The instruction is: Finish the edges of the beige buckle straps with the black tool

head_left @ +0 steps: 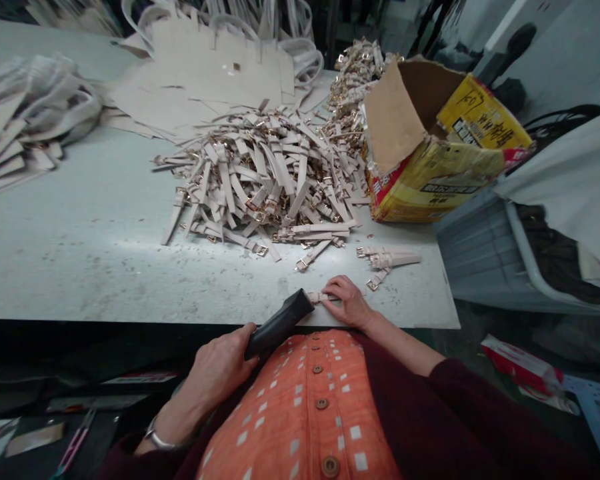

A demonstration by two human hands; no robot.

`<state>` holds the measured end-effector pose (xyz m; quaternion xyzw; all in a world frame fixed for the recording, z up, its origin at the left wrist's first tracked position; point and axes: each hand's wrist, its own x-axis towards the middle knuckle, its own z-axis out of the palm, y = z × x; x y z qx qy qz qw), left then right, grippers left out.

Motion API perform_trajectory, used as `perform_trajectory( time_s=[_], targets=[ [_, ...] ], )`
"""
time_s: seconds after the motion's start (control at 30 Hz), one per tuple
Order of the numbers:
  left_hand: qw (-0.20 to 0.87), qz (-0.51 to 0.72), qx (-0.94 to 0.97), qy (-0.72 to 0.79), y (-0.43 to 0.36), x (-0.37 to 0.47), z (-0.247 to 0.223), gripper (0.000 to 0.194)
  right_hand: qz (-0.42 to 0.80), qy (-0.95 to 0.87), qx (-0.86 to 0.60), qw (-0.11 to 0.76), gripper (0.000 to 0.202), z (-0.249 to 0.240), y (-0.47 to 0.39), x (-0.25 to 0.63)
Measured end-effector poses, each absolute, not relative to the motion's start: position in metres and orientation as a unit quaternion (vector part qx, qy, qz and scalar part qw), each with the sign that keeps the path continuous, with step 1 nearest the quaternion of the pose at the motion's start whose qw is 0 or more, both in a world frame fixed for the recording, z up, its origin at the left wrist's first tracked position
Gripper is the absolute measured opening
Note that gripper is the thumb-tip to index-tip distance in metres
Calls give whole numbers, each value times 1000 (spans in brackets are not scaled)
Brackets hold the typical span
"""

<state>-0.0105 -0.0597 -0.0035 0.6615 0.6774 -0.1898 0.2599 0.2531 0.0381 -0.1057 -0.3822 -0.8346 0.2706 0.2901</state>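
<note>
My left hand [225,367] is closed round a long black tool [281,323] that looks like a hand-held blower with a flattened nozzle; its rear end is hidden. The nozzle end is right beside a short pale buckle strap [316,297] close to the table's front edge. The fingers of my right hand [347,301] pinch this strap against the tabletop, hiding part of it. Just beyond my right hand lie a few more buckle straps [393,259], some stacked together. A large heap of similar straps [265,170] with gold-coloured buckles spreads over the table behind.
An open yellow carton [440,177] stands at the table's right end, beside a grey bin [480,247]. Pale flat bag pieces with handles [215,67] lie at the back. More pale handles [45,107] are piled at left. Scissors [75,443] lie lower left.
</note>
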Motion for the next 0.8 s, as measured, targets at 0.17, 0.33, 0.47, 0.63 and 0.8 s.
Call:
perform_trajectory(
  time_s=[0.17,0.33,0.47,0.63,0.8],
  targets=[
    [240,-206,697,644,-46,-5,-3,27,304,-828,-357,308,19,-107,42,254],
    [240,-194,719,623,-38,-3,-11,24,318,-826,-352,305,20,-108,47,258],
    [241,-190,724,618,-35,5,-11,24,321,-828,-340,309,16,-109,50,262],
    [258,-183,722,615,-36,11,-11,27,314,-832,-332,314,20,-111,49,263],
    [243,-213,708,628,-42,-5,-17,27,303,-832,-337,320,20,-114,46,262]
  ],
)
